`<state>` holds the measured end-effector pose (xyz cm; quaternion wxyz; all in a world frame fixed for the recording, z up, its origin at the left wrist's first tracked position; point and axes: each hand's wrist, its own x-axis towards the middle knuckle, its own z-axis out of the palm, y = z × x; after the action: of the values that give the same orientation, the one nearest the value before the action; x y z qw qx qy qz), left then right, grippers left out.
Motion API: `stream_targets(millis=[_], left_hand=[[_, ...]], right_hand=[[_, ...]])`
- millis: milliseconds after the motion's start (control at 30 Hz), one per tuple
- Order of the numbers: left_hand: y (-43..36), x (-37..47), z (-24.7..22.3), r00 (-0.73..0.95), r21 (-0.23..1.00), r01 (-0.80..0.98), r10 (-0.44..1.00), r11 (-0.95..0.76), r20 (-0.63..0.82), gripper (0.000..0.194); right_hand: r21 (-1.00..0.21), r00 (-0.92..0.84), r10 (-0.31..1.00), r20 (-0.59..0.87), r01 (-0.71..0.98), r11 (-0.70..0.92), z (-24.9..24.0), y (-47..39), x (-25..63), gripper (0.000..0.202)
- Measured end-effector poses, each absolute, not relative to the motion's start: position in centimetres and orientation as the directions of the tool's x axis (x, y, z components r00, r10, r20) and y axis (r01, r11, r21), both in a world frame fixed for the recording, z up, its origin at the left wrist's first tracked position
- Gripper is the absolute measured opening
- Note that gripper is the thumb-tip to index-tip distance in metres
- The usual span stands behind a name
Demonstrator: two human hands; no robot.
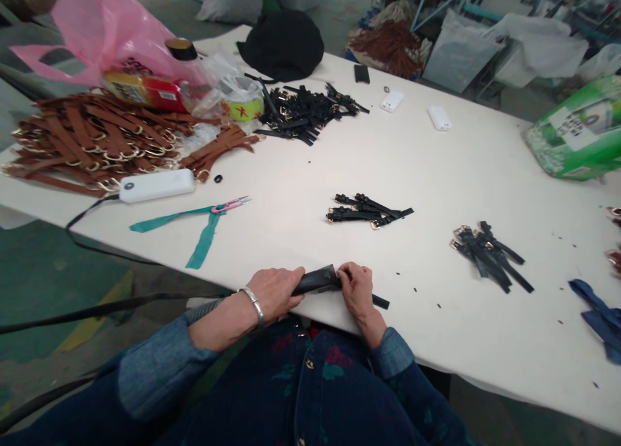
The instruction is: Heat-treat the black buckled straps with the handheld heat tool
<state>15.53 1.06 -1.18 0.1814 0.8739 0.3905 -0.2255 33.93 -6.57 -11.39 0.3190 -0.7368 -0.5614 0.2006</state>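
Left hand [274, 290] clamped around a black nozzle-like piece [317, 279] at the table's near edge. Right hand [358, 289] at its mouth, fingers bunched; a black strap [381, 301] pokes out beyond. Whether those fingers pinch it: can't tell. Step, my reading: working one strap at the nozzle. Next move calls for a steady left hold. Farther: two small bunches of black buckled straps [366, 213], then the larger black pile [305, 112].
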Motion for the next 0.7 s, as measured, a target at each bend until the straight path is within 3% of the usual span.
stream_targets(millis=[167,233,333,467,567,700], left_hand=[[1.3,15.7,-1.3,0.620,0.131,0.734,0.580,-0.666,-0.528,0.036],[1.4,15.8,-1.3,0.613,0.125,0.738,0.583,-0.663,-0.533,0.035],[1.4,16.0,-1.2,0.598,0.131,0.754,0.590,-0.644,-0.542,0.035],[1.4,15.9,-1.3,0.602,0.153,0.757,0.587,-0.635,-0.541,0.035],[1.6,15.8,-1.5,0.608,0.152,0.751,0.584,-0.642,-0.538,0.035],[2.1,15.5,-1.5,0.617,0.143,0.734,0.563,-0.664,-0.549,0.035]], right_hand=[[-0.926,0.341,0.935,-0.094,0.315,-0.208,-10.6,-5.6,34.7,0.018],[-0.961,0.356,0.928,-0.110,0.200,-0.191,-10.4,-5.5,34.7,0.019],[-0.974,0.369,0.924,-0.095,0.155,-0.162,-10.3,-5.9,34.5,0.020],[-0.923,0.385,0.923,0.017,0.362,-0.134,-10.7,-7.6,34.5,0.027],[-0.769,0.330,0.933,0.142,0.630,-0.106,-11.3,-9.3,34.9,0.027],[-0.625,0.213,0.962,0.171,0.778,-0.061,-12.0,-10.5,35.1,0.026]])
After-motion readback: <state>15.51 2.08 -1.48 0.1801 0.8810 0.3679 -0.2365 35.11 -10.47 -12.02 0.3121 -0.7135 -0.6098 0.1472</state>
